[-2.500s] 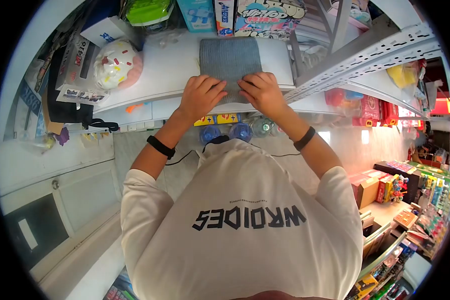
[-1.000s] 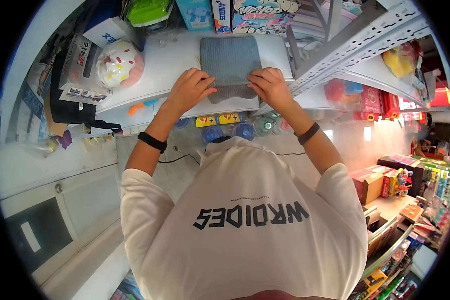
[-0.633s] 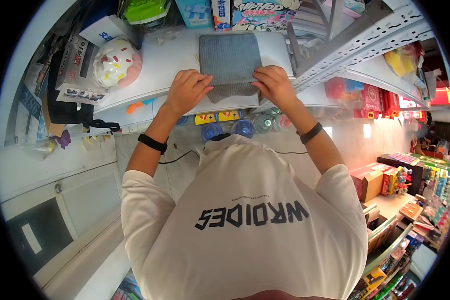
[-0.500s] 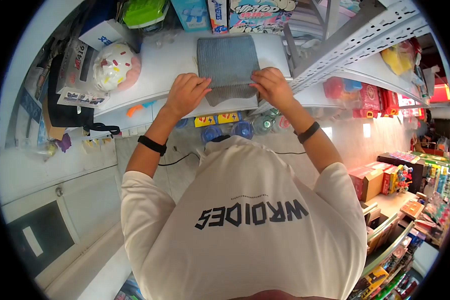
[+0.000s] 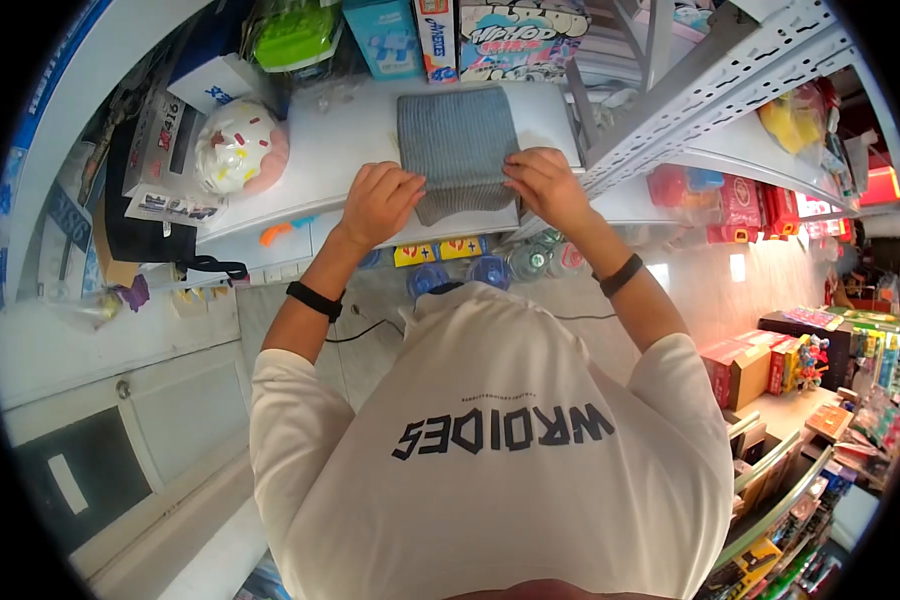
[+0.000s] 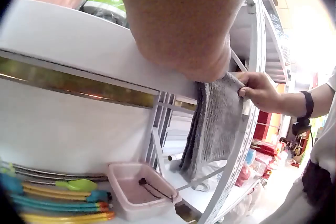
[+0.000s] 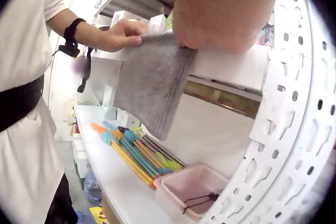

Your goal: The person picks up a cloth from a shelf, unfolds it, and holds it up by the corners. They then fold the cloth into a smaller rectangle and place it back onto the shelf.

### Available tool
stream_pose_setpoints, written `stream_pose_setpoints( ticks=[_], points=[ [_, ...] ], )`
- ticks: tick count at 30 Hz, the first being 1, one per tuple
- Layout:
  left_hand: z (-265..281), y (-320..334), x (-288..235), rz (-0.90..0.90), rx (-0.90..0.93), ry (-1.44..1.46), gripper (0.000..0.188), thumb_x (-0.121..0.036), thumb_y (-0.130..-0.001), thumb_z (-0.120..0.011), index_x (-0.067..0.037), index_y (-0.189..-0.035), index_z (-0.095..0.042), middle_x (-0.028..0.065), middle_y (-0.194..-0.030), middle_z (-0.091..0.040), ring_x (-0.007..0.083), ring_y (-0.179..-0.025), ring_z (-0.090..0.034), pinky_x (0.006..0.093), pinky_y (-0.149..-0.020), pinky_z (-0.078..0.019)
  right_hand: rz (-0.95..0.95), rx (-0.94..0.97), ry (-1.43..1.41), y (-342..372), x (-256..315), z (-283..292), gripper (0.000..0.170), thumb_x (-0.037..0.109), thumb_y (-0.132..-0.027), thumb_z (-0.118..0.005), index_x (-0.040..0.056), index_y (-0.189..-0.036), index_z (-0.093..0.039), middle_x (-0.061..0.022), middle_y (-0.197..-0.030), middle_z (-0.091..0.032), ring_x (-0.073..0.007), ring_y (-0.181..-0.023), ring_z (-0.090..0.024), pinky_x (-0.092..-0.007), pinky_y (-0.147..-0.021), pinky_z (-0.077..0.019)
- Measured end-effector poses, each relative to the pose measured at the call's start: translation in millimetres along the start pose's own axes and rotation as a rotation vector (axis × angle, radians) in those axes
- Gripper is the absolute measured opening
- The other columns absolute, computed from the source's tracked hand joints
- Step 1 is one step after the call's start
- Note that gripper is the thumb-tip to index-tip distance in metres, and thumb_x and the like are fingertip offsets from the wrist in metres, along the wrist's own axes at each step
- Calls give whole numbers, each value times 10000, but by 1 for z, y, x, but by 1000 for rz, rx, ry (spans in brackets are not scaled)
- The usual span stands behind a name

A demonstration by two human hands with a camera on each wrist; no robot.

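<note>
A grey ribbed cloth [image 5: 457, 140] lies on the white shelf, its near part hanging over the front edge. The left hand [image 5: 380, 203] pinches the cloth's left side near that edge, and the right hand [image 5: 552, 188] pinches the right side. Seen from the left wrist, the cloth [image 6: 218, 121] hangs in layers, with the right hand [image 6: 260, 91] gripping its upper corner. From the right wrist, the left hand [image 7: 122, 36] holds the other top corner of the hanging cloth [image 7: 152, 82].
Behind the cloth stand boxes [image 5: 520, 40]; a white and pink dome-shaped object [image 5: 238, 147] is at left. A perforated metal post [image 5: 710, 85] rises at right. The lower shelf holds a pink basket [image 7: 191, 182] and coloured tubes [image 7: 131, 155].
Earlier the hands were close together over the cloth's near part; they have moved apart to its two sides. More of the cloth shows, hanging over the edge. Lately the hands have hardly moved.
</note>
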State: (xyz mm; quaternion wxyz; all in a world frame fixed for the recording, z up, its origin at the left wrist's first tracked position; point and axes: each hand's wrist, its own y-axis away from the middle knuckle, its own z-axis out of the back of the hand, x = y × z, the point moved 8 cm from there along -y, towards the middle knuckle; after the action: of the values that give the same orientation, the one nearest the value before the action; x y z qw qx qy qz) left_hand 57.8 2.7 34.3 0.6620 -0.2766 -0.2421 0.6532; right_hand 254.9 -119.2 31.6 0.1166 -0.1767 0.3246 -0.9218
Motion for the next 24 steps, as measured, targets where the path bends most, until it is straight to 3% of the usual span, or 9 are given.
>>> stream_pose_setpoints(
  ticks=[7, 14, 16, 18, 20, 22, 24],
  points=[
    [9, -8, -2, 26, -7, 29, 223, -65, -750, -771, -39, -952, -679, 67, -959, -651, 265, -927, -613, 391, -795, -467, -54, -7, -31, -11, 10, 13, 167, 98, -842, -733, 60, -991, -670, -85, -1153, -678, -291, -1083, -627, -412, -975, -460],
    [27, -23, 3, 238, 45, 261, 200, -95, -832, -740, -44, -1017, -686, 104, -1103, -703, 300, -1075, -650, 405, -929, -503, -215, 13, -270, -11, 4, 25, 175, 121, -865, -728, 42, -1011, -673, -124, -1084, -713, -347, -1070, -650, -442, -929, -502],
    [31, -26, 4, 290, 53, 326, 214, -123, -865, -726, -39, -1057, -681, 115, -1106, -705, 298, -1072, -660, 403, -928, -515, -310, -5, -301, -14, 3, 33, 190, 128, -879, -733, 32, -1036, -685, -143, -1043, -722, -330, -957, -689, -409, -810, -552],
    [29, -21, 17, 614, 125, 493, 219, -126, -902, -716, -24, -1089, -669, 138, -1046, -713, 293, -957, -694, 372, -832, -559, -383, 4, -370, -22, 6, 44, 195, 128, -885, -737, 26, -1044, -690, -149, -1023, -726, -306, -887, -698, -380, -750, -556],
    [38, -29, 18, 612, 114, 508, 226, -116, -906, -714, -22, -1107, -666, 141, -1035, -712, 274, -924, -700, 353, -793, -565, -458, 13, -439, -29, 5, 51, 200, 128, -891, -741, 19, -1052, -695, -155, -1002, -730, -281, -816, -708, -351, -689, -561],
    [48, -38, 18, 612, 100, 522, 235, -105, -911, -713, -21, -1124, -662, 145, -1023, -711, 255, -890, -706, 333, -753, -571, -393, -22, -514, -39, 7, 61, 212, 106, -884, -756, 5, -1061, -696, -119, -970, -739, -167, -739, -689, -277, -633, -537],
    [59, -47, 19, 605, 80, 607, 241, -105, -935, -707, 6, -1144, -663, 70, -954, -712, 117, -833, -640, 267, -765, -524, -476, -5, -557, -43, 1, 65, 216, 92, -881, -762, 3, -1066, -695, -89, -940, -736, -128, -739, -667, -258, -631, -524]
  ],
)
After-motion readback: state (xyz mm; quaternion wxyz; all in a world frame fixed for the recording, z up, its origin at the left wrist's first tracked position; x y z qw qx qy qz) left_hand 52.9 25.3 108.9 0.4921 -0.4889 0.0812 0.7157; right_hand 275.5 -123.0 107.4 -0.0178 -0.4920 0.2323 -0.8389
